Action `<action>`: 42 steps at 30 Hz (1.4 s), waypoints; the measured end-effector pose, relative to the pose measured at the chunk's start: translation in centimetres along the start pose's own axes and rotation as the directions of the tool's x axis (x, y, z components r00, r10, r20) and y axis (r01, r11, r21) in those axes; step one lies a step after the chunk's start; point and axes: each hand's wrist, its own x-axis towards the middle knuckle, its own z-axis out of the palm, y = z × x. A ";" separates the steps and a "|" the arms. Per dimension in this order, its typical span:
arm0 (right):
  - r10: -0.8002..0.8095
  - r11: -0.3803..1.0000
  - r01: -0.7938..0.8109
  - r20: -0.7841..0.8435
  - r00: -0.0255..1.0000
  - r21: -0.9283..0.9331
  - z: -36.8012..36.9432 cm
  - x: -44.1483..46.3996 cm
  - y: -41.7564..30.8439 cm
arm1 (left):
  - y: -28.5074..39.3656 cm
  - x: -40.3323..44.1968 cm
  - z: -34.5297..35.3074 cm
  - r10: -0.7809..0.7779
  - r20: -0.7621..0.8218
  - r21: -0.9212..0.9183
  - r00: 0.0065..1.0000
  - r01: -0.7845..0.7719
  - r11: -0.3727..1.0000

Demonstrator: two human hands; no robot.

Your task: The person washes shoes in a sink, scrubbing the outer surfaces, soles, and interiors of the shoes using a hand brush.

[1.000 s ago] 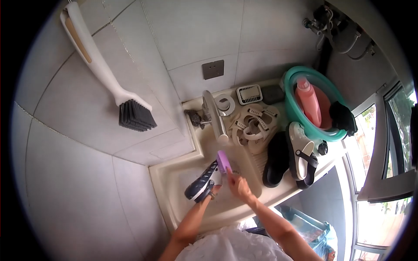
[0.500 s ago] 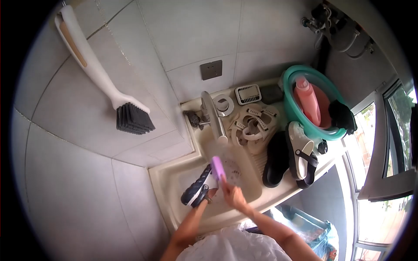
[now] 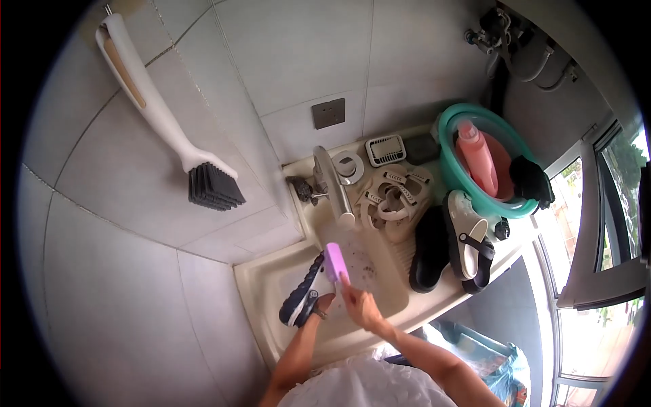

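Note:
My left hand [image 3: 324, 306] grips a dark navy clog [image 3: 297, 298] with a white band along its side, tilted over the sink basin [image 3: 255, 285]. Part of that hand is hidden by the shoe. In my right hand [image 3: 363, 306] is a purple scrub brush [image 3: 334, 260], its head held against or right beside the clog's upper end; whether bristles touch cannot be seen. Just above the brush, the metal faucet [image 3: 333, 186] points down into the basin, where dark specks lie in the wet bottom.
Right of the basin stand beige sandals [image 3: 397, 197], a black shoe [image 3: 430, 251] and a white-and-black clog [image 3: 465, 237]. Behind them, a teal basin [image 3: 450, 159] holds a pink bottle [image 3: 479, 159]. A long-handled brush [image 3: 156, 119] hangs on the left wall. A soap dish [image 3: 386, 150] sits by the wall.
The purple brush and my right hand have shifted slightly left. The clog in my left hand has moved slightly left and is tilted a bit differently.

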 end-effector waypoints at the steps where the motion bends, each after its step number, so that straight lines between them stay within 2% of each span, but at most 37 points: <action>1: -0.041 0.998 0.044 -0.063 0.997 0.036 0.3 0.2 0.3 | 0.0 0.0 0.1 0.018 -0.011 0.042 1.000 -0.017 0.999; 2: -0.083 0.994 0.091 -0.126 0.989 0.066 0.6 0.5 0.6 | 0.1 0.1 0.3 0.040 -0.018 0.088 0.999 -0.038 0.995; 3: 0.030 0.999 -0.029 -0.096 0.995 0.017 0.6 2.4 3.1 | 0.2 0.3 0.5 0.116 -0.017 0.221 0.993 -0.109 0.969; 5: 0.092 0.996 -0.093 -0.108 0.990 -0.004 -0.6 3.2 3.2 | 0.1 0.8 0.7 0.333 0.031 0.503 0.943 -0.302 0.810; 6: 0.073 0.997 -0.072 -0.105 0.992 0.013 -0.9 2.7 2.4 | 0.6 1.4 0.7 0.338 0.031 0.517 0.941 -0.305 0.800; 7: 0.045 0.998 -0.042 -0.095 0.994 0.042 -1.1 1.6 0.9 | 1.6 1.7 0.7 0.110 -0.056 0.382 0.992 -0.080 0.921; 8: 0.007 0.999 -0.003 -0.075 0.997 0.048 -1.2 0.2 -0.6 | 1.9 1.5 0.5 -0.146 -0.106 0.219 0.984 0.167 0.961; 9: -0.036 0.999 0.038 -0.092 0.995 0.020 -0.7 0.2 0.0 | -3.6 2.5 -0.5 -0.040 0.006 -0.372 0.999 0.040 0.927; 10: -0.079 0.997 0.079 -0.108 0.991 -0.010 -0.1 0.2 0.5 | -2.3 1.5 -0.7 -0.070 0.047 -0.363 0.996 0.082 0.928; 11: -0.122 0.992 0.118 -0.124 0.985 -0.040 0.4 0.2 1.0 | -1.0 1.0 0.0 -0.049 0.018 -0.252 0.999 0.052 0.966; 12: -0.028 0.997 0.021 -0.104 0.994 -0.075 0.5 1.7 3.3 | 1.4 0.3 1.2 -0.027 -0.004 -0.137 1.000 0.026 0.990; 13: -0.004 0.998 -0.001 -0.095 0.995 -0.060 0.0 1.8 2.5 | -0.1 -0.5 0.6 0.029 -0.046 0.063 0.999 -0.026 0.998; 14: 0.020 0.999 -0.024 -0.085 0.996 -0.045 -0.6 2.0 1.5 | -1.4 -0.1 0.2 0.014 -0.011 -0.063 1.000 -0.014 0.998; 15: 0.044 0.998 -0.046 -0.075 0.996 -0.030 -1.2 2.1 0.5 | -1.2 0.1 0.3 -0.034 -0.011 -0.265 0.999 0.030 0.964; 16: -0.029 0.999 0.026 -0.107 0.994 -0.027 -0.7 0.5 -0.2 | -1.2 -0.1 0.0 -0.090 0.000 -0.456 0.996 0.080 0.887; 17: -0.059 0.998 0.055 -0.102 0.993 -0.041 -0.2 -0.1 -0.2 | -1.1 0.7 -0.8 -0.269 0.014 -0.475 0.963 0.243 0.846; 18: -0.089 0.995 0.084 -0.097 0.991 -0.055 0.1 -0.5 -0.4 | 0.2 0.1 -1.0 -0.300 0.064 -0.525 0.952 0.288 0.801; 19: -0.119 0.991 0.112 -0.092 0.989 -0.069 0.4 -1.0 -0.8 | -1.7 0.2 -1.3 -0.253 0.090 -0.557 0.963 0.259 0.789; 20: 0.005 0.996 -0.009 -0.042 0.999 -0.086 -0.5 0.3 -0.6 | -3.3 0.4 -1.5 -0.204 0.117 -0.586 0.972 0.233 0.776; 21: 0.059 0.995 -0.064 -0.076 0.995 -0.076 -1.1 1.8 -0.5 | -1.6 -0.1 -0.4 -0.140 0.190 -0.669 0.972 0.232 0.706; 23: 0.050 0.989 -0.065 -0.113 0.992 -0.132 -0.8 2.3 -0.2 | -1.6 0.2 -0.4 -0.176 0.194 -0.709 0.965 0.262 0.654; 24: -0.009 0.979 -0.014 -0.117 0.993 -0.202 -0.1 1.3 0.3 | -0.9 0.4 -0.7 -0.251 0.227 -0.749 0.941 0.333 0.572; 25: -0.123 0.988 0.106 -0.161 0.979 -0.109 0.2 0.0 0.1 | -0.3 0.5 -0.9 -0.271 0.239 -0.747 0.933 0.355 0.562; 26: -0.133 0.986 0.116 -0.146 0.980 -0.121 0.3 -0.5 0.2 | -1.4 0.2 -1.6 -0.214 0.262 -0.697 0.941 0.338 0.633; 27: -0.143 0.983 0.126 -0.131 0.981 -0.133 0.4 -1.1 0.3 | -0.2 -0.5 -1.1 -0.263 0.226 -0.689 0.938 0.344 0.638; 28: -0.103 0.984 0.086 -0.110 0.989 -0.154 -0.3 -0.8 -0.2 | 1.3 -1.3 -0.3 -0.311 0.192 -0.679 0.931 0.355 0.643; 30: -0.017 0.986 -0.003 -0.114 0.993 -0.167 -1.2 0.8 -0.6 | 1.8 -2.0 0.7 -0.144 0.286 -0.748 0.947 0.315 0.584; 31: 0.000 0.985 -0.019 -0.115 0.993 -0.169 -1.5 1.0 -0.8 | 1.5 -1.2 0.3 -0.198 0.315 -0.767 0.928 0.372 0.522; 32: 0.016 0.985 -0.036 -0.116 0.993 -0.170 -1.8 1.3 -1.0 | 1.7 -0.6 0.1 -0.187 0.317 -0.768 0.930 0.367 0.524; 34: -0.100 0.982 0.077 -0.128 0.987 -0.172 -0.7 -1.3 -0.3 | 3.3 0.2 0.0 -0.215 0.273 -0.788 0.938 0.346 0.509; 35: -0.120 0.983 0.101 -0.124 0.985 -0.152 -0.5 -1.9 0.2 | 4.3 0.6 0.3 -0.217 0.293 -0.828 0.931 0.361 0.428; 37: -0.161 0.983 0.148 -0.115 0.980 -0.109 -0.5 -2.8 -0.2 | 3.4 0.9 0.4 -0.208 0.318 -0.803 0.925 0.379 0.460; 39: -0.078 0.976 0.062 -0.070 0.994 -0.209 -1.2 0.1 0.9 | 2.7 0.3 0.5 -0.185 0.308 -0.790 0.933 0.359 0.497; 42: -0.064 0.991 0.048 -0.130 0.989 -0.122 -1.2 0.7 0.1 | 3.6 0.7 0.5 -0.176 0.294 -0.817 0.939 0.343 0.463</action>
